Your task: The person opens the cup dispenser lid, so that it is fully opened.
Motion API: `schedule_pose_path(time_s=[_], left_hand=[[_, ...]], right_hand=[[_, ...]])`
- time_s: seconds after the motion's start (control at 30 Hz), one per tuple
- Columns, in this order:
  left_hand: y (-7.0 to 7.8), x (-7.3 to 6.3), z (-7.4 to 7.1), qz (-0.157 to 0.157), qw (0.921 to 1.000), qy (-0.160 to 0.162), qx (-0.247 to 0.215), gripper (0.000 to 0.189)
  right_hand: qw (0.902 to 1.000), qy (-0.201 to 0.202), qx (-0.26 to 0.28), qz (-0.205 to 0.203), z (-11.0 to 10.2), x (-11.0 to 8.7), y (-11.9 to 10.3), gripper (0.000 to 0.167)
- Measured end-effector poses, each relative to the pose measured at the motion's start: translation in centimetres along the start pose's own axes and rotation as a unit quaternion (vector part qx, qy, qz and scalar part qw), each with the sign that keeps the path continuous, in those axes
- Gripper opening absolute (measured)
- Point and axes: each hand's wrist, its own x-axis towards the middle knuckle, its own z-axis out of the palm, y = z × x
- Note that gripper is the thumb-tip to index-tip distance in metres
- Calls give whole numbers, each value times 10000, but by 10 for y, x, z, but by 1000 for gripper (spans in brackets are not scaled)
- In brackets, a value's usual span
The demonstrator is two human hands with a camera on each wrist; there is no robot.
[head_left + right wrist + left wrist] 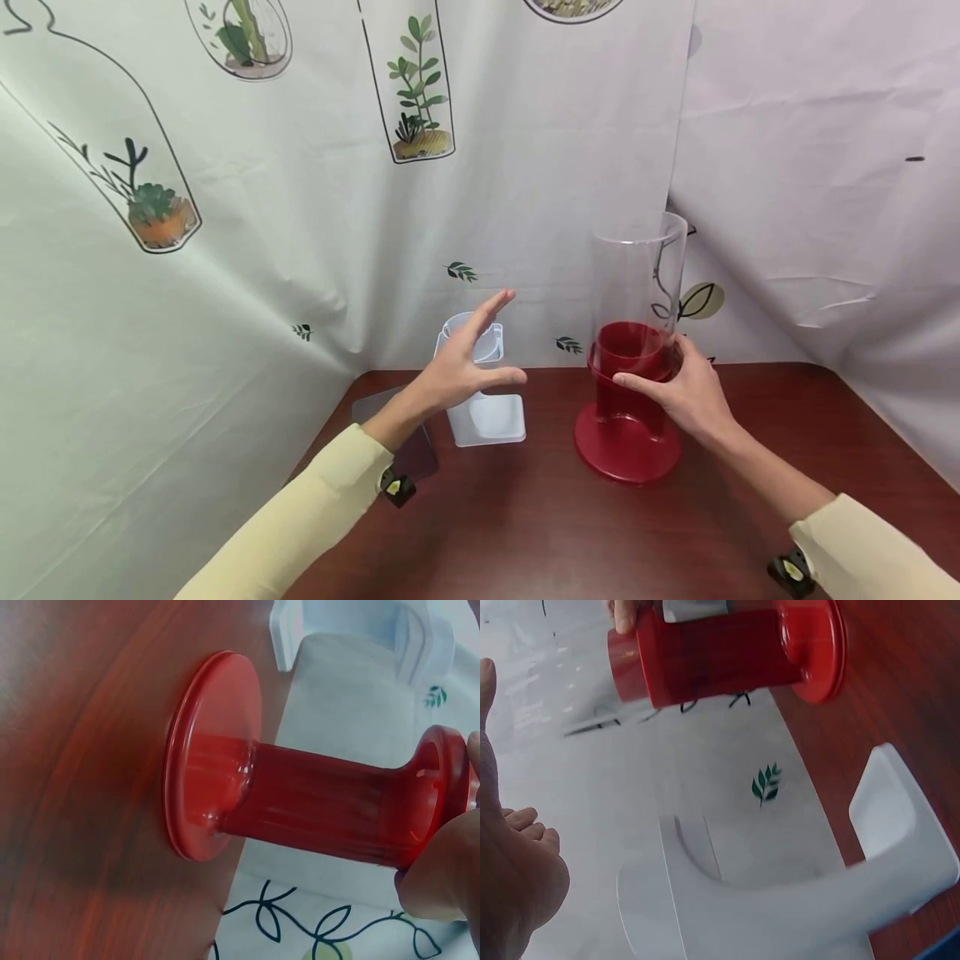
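Toward the back right of the table stands a red stand (628,454) with a round base, a curved upright and a ring-shaped top. A tall clear cylinder (637,271) rises upright from that ring. My right hand (696,392) grips the red stand at its ring, thumb in front and fingers round the far side. My left hand (459,368) is held in the air with fingers straight and thumb spread, nothing between them. It overlaps a smaller white stand (498,421) in the head view. In the left wrist view, the white stand (802,919) shows its curved upright beside the hand.
A translucent dark plate (423,454) lies on the table left of the white stand, partly hidden by my left arm. The reddish-brown table (525,533) ends at a pale cloth backdrop (517,200) printed with plants, close behind both stands.
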Motion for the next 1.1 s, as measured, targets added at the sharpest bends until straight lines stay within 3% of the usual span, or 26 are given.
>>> schedule_pose_path(time_s=[0.67, 1.1], left_hand=[[37, 15, 33, -15, 9968, 103, -791, 106], [58, 42, 37, 159, 9958, 345, -833, 111]], right_hand=[[9995, 278, -157, -29, 13, -36, -21, 92], [9992, 285, -277, -11, 15, -41, -29, 98]])
